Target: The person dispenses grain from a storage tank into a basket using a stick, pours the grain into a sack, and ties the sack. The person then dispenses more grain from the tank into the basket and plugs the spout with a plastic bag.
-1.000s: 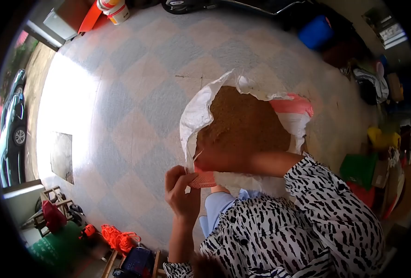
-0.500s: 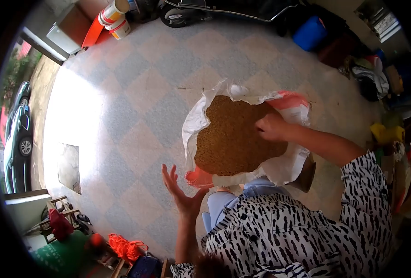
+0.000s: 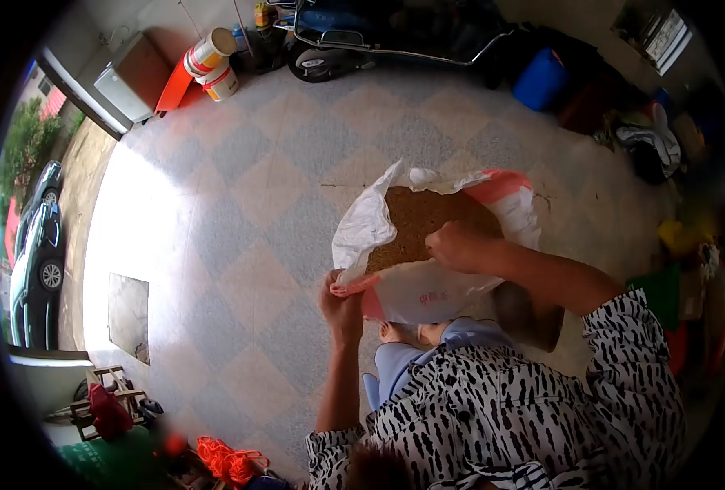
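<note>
A white sack [image 3: 519, 214] with pinkish-red patches stands open in front of my legs, holding brown granular material [image 3: 428, 224]. My left hand [image 3: 342, 306] is closed on the sack's rim at its near left corner. My right hand [image 3: 460, 247] is closed over the near side of the opening, above the brown material. What its fingers hold, if anything, is hidden. The near side of the sack is raised and shows red printing. Behind its right side, a brown object [image 3: 534, 317] stands on the floor.
A scooter [image 3: 322, 61] stands at the far side, with stacked buckets [image 3: 218, 82] to its left and a blue container [image 3: 540, 80] to its right. Orange rope [image 3: 228, 459] and a wooden rack [image 3: 109, 392] are at lower left. A green box [image 3: 661, 296] is at right.
My left hand has gone from open beside the sack to closed on its rim, and the near side has risen. My right hand has moved slightly left and nearer to me. The view has shifted.
</note>
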The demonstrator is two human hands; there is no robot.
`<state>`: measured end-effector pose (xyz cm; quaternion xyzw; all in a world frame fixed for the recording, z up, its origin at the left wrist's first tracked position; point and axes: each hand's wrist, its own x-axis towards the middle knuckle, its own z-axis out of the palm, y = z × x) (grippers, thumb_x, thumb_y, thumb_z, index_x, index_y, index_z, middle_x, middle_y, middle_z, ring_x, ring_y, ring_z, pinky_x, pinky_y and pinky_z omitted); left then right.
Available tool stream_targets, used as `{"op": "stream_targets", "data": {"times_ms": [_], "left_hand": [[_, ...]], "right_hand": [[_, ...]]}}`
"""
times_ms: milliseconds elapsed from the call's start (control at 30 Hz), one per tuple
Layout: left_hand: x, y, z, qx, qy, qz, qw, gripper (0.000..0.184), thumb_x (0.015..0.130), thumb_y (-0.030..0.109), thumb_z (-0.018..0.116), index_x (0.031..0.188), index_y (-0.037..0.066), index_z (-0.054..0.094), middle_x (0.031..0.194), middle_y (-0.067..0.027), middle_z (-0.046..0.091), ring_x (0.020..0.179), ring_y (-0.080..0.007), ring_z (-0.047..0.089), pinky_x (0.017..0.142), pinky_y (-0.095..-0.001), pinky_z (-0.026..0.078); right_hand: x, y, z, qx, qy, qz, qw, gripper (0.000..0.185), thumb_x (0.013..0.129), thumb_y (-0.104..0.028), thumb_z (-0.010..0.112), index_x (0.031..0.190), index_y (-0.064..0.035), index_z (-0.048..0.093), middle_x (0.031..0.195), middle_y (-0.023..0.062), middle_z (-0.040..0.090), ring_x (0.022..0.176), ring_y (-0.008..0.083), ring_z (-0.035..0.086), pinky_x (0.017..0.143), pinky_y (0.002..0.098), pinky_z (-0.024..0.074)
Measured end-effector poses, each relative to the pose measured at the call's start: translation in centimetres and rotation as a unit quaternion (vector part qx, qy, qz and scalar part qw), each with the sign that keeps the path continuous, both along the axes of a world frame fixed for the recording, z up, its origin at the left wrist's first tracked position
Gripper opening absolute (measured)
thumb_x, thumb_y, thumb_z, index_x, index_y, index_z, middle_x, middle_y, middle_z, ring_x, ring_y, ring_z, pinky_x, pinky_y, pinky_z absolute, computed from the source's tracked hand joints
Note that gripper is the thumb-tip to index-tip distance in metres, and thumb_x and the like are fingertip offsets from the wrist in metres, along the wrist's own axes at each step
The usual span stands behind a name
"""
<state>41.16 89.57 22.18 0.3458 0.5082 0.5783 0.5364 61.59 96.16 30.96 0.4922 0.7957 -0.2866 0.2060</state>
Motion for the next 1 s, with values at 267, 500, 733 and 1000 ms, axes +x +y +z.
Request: {"op": "stream_targets", "data": {"times_ms": [267, 500, 733, 1000], "left_hand": [[0.3, -1.6, -0.2, 0.066, -0.015, 0.022, 0.997, 0.007, 0.072, -0.003, 0.057, 0.076, 0.002, 0.053, 0.07, 0.0031, 0.051, 0.066, -0.0034, 0.044, 0.06, -0.0171, 0.037], [1.8, -1.8, -0.6, 0.119, 0.057, 0.008, 0.991, 0.052, 0.061, 0.009, 0.071, 0.108, 0.003, 0.051, 0.125, -0.0178, 0.038, 0.112, -0.0227, 0.041, 0.089, -0.0361, 0.039], [2.9, 3.6, -12.4, 0.283, 0.245, -0.209, 0.903, 0.036, 0.077, 0.02, 0.057, 0.107, 0.0, 0.052, 0.12, -0.0198, 0.046, 0.119, -0.0315, 0.037, 0.101, -0.0451, 0.021], [4.8, 1.8, -8.5, 0.118, 0.16, -0.013, 0.98, 0.006, 0.075, 0.007, 0.06, 0.077, 0.004, 0.056, 0.072, -0.0066, 0.055, 0.071, -0.0213, 0.054, 0.095, -0.0359, 0.034]], "right_hand": [[-4.7, -1.9, -1.1, 0.304, 0.168, 0.175, 0.921, 0.071, 0.069, -0.03, 0.065, 0.129, -0.0127, 0.03, 0.125, 0.016, 0.04, 0.122, 0.0268, 0.032, 0.099, 0.0588, 0.0146], [-4.3, 1.4, -7.3, 0.285, 0.118, 0.176, 0.935, 0.01, 0.068, -0.016, 0.058, 0.063, -0.0077, 0.056, 0.068, 0.0081, 0.059, 0.074, 0.0239, 0.061, 0.092, 0.0482, 0.0333], [-6.0, -1.9, -8.8, 0.278, 0.077, 0.222, 0.932, 0.03, 0.064, -0.017, 0.061, 0.089, -0.0003, 0.058, 0.085, 0.0128, 0.059, 0.087, 0.0246, 0.058, 0.08, 0.0431, 0.0429], [-2.0, 1.8, -6.1, 0.322, -0.084, 0.079, 0.94, 0.048, 0.063, -0.019, 0.065, 0.108, -0.0064, 0.051, 0.098, 0.0157, 0.055, 0.096, 0.0294, 0.052, 0.091, 0.0535, 0.0279]]}}
